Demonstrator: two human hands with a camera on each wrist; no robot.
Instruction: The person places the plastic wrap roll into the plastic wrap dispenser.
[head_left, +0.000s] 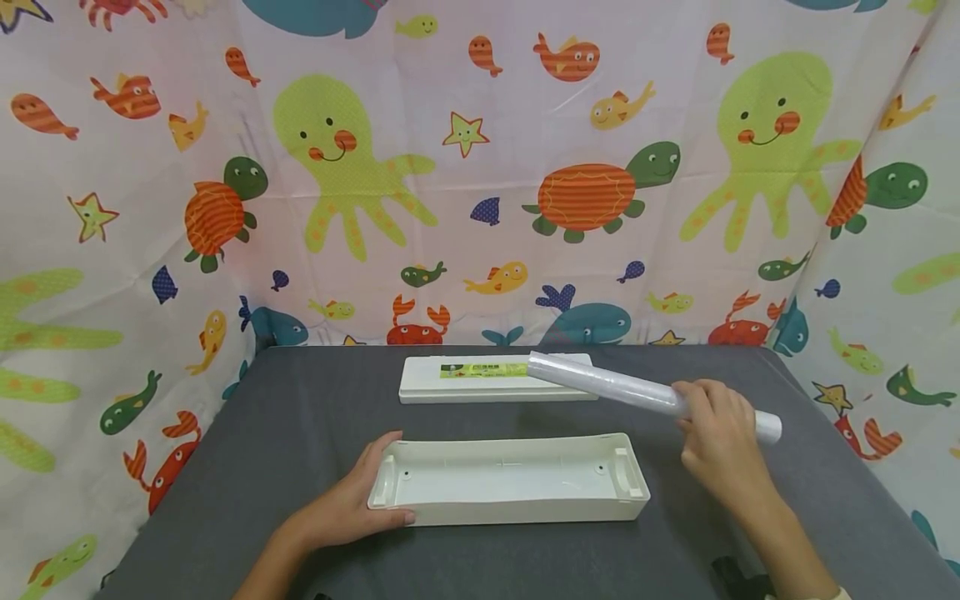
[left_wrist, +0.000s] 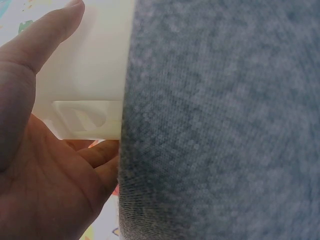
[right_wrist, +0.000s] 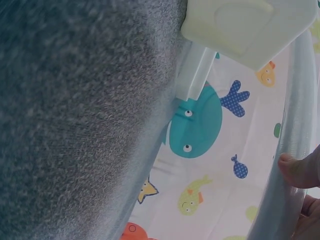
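A long white plastic box (head_left: 510,511), its hollow inside facing up, sits on the grey table. My left hand (head_left: 358,496) grips its left end, thumb along the near side and fingers at the far corner; the left wrist view shows the thumb (left_wrist: 55,30) against the white wall. Above the table to the right, my right hand (head_left: 718,429) holds a roll of clear plastic film (head_left: 607,383) near its right end. The roll slants, its left end reaching over the white lid (head_left: 427,387) behind. In the right wrist view the thumb (right_wrist: 297,170) presses on the film roll.
The lid, with a green label (head_left: 480,371), lies at the back of the grey table (head_left: 315,408). A fabric curtain (head_left: 465,217) printed with sea animals rises behind and at both sides. A small dark object (head_left: 738,577) lies by the right forearm.
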